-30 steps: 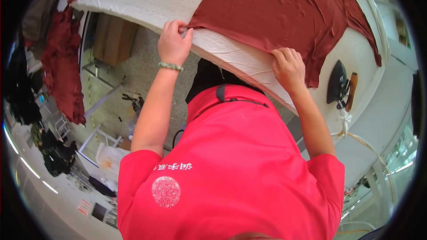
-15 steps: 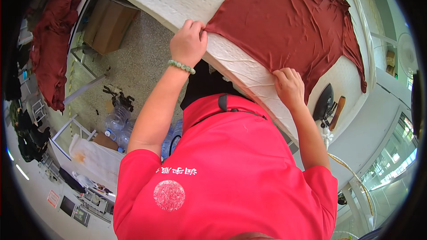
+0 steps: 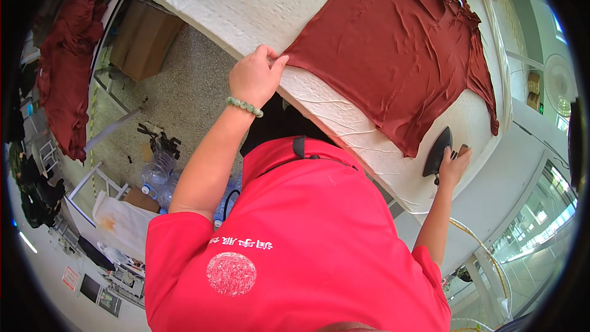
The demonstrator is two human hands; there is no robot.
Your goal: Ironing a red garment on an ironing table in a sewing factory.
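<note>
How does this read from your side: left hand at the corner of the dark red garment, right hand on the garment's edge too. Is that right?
Not quite. The right hand is on the handle of the iron, off the garment, as the head view shows. The left hand is at the garment's corner, as you said.

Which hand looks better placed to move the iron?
Probably the right grip: it is at the iron, while the left grip is at a corner of the dark red garment, farther away.
</note>
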